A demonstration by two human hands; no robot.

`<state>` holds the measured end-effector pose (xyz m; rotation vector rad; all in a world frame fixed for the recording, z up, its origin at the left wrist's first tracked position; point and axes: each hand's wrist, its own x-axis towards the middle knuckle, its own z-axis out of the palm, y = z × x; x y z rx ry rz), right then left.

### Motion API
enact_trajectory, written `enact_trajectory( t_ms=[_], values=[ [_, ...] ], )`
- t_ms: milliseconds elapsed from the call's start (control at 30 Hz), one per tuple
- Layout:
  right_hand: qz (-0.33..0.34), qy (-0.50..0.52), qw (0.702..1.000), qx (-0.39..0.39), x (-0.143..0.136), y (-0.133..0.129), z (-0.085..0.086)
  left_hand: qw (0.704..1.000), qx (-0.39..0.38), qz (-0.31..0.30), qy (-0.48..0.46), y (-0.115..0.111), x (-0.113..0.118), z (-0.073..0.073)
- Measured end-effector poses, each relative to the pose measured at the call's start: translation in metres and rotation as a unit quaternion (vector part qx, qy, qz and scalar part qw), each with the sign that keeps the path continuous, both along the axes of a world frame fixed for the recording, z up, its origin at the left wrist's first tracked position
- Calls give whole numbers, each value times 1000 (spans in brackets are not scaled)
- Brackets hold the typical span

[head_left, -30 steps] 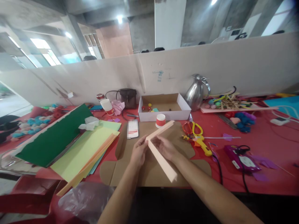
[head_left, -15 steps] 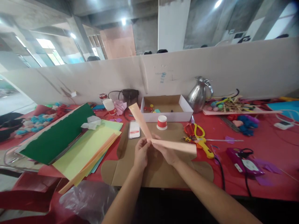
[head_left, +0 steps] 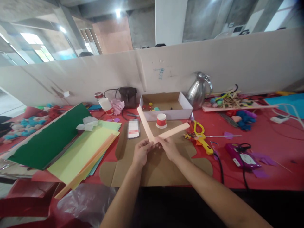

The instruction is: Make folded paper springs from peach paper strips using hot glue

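Peach paper V (head_left: 145,124): held over the cardboard sheet (head_left: 161,174), one bent piece or two, can't tell.
Left hand (head_left: 142,152): fingers nearly closed, pinching the corner.
Right hand (head_left: 169,148): same deal, pinching right beside it.
Corner: current step looks like setting its angle, imo.
Grip: next move probably calls for steady fingers.
Beyond: paper cup (head_left: 161,121), then white box (head_left: 182,114); yellow glue gun (head_left: 206,145) off right, red tabletop (head_left: 270,133) underneath.

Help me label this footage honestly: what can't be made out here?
In the head view:
Peach paper: left hand and right hand cover where its two lengths meet.
Flat white item: pixelation masks its top.
Blue wall writing: too small and blurred to read.
Blue sheet: cut off by the right edge.
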<state>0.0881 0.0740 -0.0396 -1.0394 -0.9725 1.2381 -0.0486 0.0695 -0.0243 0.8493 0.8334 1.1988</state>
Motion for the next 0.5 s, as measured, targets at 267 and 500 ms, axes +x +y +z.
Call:
enact_trajectory(
  t_ms=[267, 500],
  values=[
    [9, -19, 1000, 6, 4, -2, 2, 1000, 16, 8, 9, -2, 1, -2],
    [-1, -48, 999, 14, 4, -6, 1, 998, 42, 29, 28, 0, 1, -6]
  ],
)
